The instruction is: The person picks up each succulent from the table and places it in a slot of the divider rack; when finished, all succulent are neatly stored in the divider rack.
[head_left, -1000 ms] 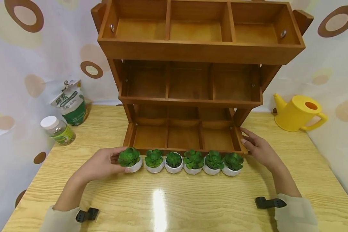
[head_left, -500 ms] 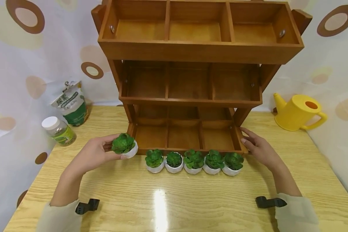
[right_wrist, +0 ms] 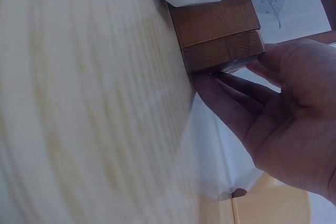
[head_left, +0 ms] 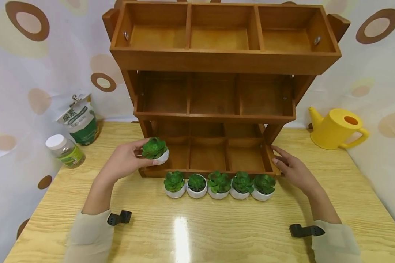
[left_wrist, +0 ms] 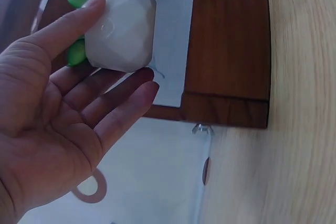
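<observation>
My left hand (head_left: 123,160) holds a small potted succulent (head_left: 154,148) by its white faceted pot (left_wrist: 121,30), thumb on one side and fingers on the other. The plant hangs over the left compartment of the bottom tier of a brown wooden three-tier rack (head_left: 224,63). At the bottom tier's right end, my right hand (head_left: 293,170) rests its thumb and fingertips against the side board (right_wrist: 226,51), with the fingers fairly straight. In front of the rack stands a row of several potted succulents (head_left: 218,182) in white pots.
A yellow watering can (head_left: 337,128) stands at the back right. On the left are a white-lidded jar (head_left: 66,150) and a clipped green-and-white bag (head_left: 82,120). Patterned wall covering (head_left: 52,73) rises behind the wooden table (head_left: 237,230).
The left hand has lifted the leftmost succulent from the row, then carried it up and rightward over the bottom tier. The right hand stays at the rack's side.
</observation>
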The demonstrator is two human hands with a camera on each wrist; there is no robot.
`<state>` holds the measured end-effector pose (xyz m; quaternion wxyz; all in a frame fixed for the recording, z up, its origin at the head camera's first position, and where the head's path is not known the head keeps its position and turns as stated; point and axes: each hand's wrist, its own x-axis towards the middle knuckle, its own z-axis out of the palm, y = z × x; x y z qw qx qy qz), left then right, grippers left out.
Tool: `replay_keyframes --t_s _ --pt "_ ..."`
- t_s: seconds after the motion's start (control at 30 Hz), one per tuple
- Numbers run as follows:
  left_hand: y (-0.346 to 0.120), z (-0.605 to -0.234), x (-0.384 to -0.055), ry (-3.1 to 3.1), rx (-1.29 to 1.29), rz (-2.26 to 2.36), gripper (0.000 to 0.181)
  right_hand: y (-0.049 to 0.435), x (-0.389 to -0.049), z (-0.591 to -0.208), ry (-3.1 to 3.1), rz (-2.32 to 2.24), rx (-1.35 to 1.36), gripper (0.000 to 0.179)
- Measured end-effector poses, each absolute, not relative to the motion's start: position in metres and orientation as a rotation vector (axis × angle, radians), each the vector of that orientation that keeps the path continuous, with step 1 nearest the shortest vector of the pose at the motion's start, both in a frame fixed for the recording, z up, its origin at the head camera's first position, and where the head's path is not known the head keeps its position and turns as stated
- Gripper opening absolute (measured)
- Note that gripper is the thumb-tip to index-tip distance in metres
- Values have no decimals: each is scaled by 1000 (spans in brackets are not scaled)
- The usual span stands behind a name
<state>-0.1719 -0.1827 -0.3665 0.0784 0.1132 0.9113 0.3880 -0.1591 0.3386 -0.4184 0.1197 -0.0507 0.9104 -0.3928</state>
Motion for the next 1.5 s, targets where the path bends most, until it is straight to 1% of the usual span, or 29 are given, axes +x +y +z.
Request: replay_keyframes --t_s 0.17,0.3,0.67,0.93,1.5 --pt "-170 -373 -183 2738 373 1158 75 337 -159 -418 2655 -1144 -129 63" --pt "-162 -381 -190 2744 387 1134 75 337 -160 -419 2655 -1142 -132 63" --pt "-146 -396 -198 2745 384 1114 75 337 -160 -417 2666 -1143 -135 63" --pt "-138 -401 -200 2765 336 1005 77 336 -160 -416 2665 -1148 -135 63" --pt "-126 -402 -195 2814 388 848 73 338 -159 -419 2663 -1159 -136 62"
